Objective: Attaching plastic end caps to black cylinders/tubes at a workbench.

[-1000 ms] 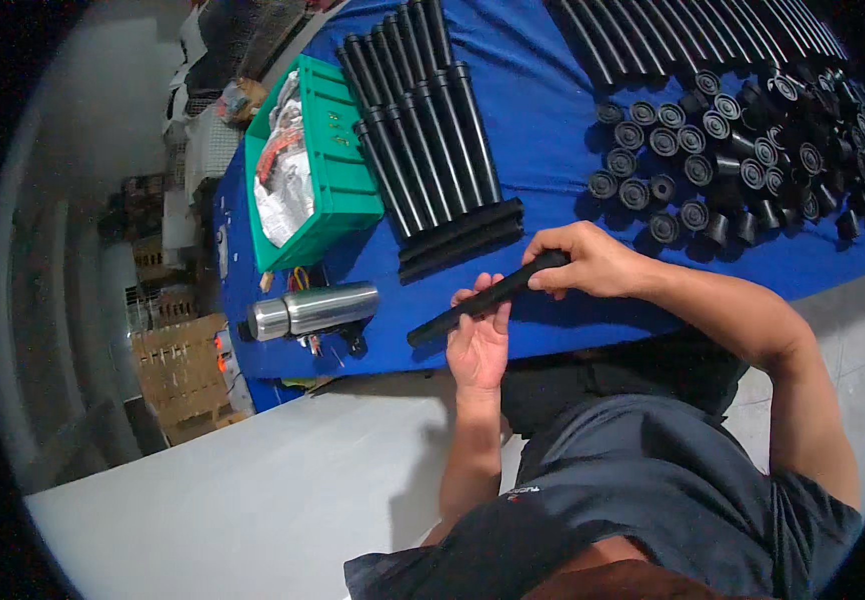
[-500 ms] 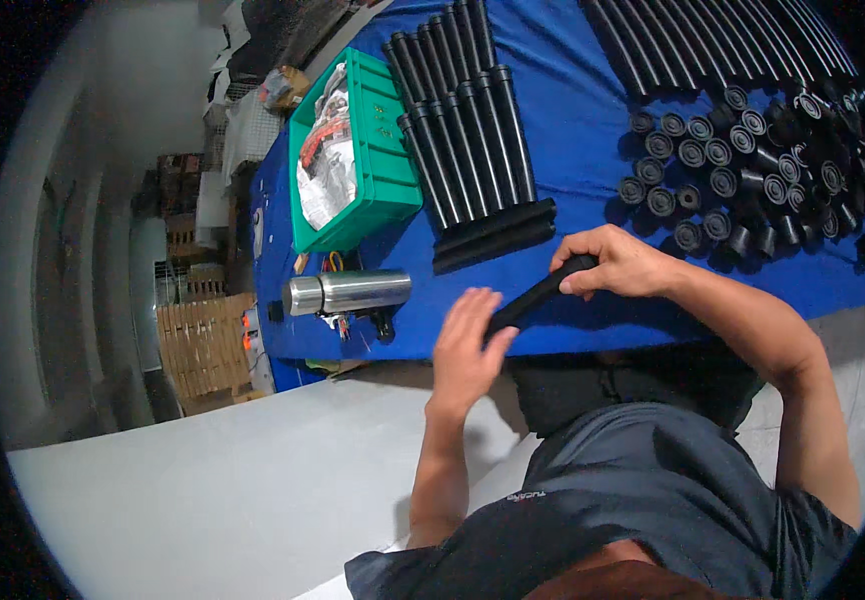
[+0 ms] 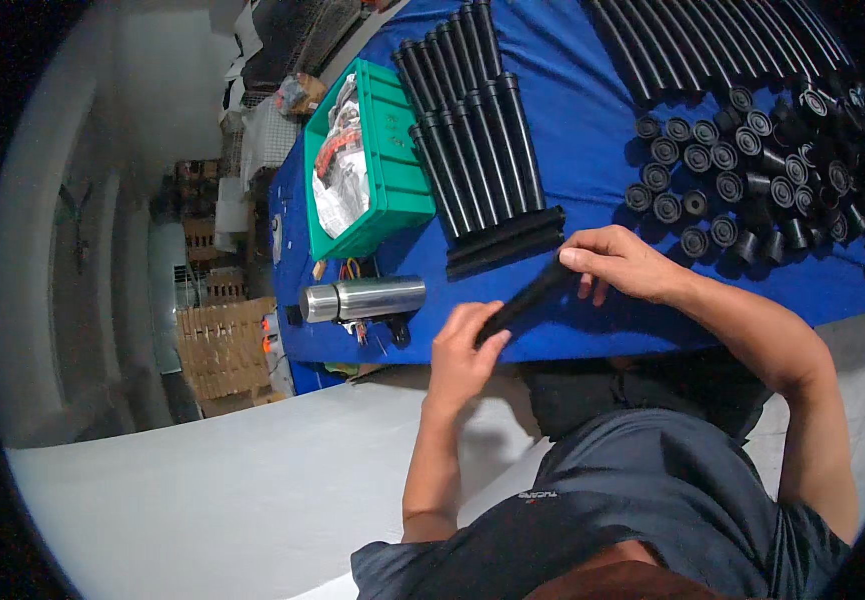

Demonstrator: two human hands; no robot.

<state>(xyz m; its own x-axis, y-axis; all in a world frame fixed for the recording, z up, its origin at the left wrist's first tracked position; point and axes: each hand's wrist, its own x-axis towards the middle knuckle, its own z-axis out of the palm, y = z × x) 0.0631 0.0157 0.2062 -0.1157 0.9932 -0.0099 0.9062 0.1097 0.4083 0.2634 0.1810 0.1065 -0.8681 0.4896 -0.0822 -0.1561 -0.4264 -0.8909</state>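
Note:
A matte black tube (image 3: 525,302) slants between my hands, above the near edge of the blue-covered table. My left hand (image 3: 463,352) has its fingers and thumb closed around the lower left end. At the upper right end, my right hand (image 3: 625,262) pinches the tube with thumb and forefinger, its other fingers curled below. Just beyond the tube lie similar matte black tubes (image 3: 505,243), side by side. They rest against the near ends of several glossy black tubes (image 3: 483,160) laid in rows.
A green crate (image 3: 393,150) with plastic wrapping stands at the left. Near it lie a steel thermos flask (image 3: 381,297) and small tools. Many round black caps (image 3: 725,186) cover the right side, with a row of long black tubes (image 3: 718,45) behind. Blue cloth (image 3: 593,130) covers the table.
My left hand, flat with fingers stretched beside the tube, has closed around its lower end. My right hand's grip has shifted to a thumb-and-forefinger pinch. The whole view has shifted slightly.

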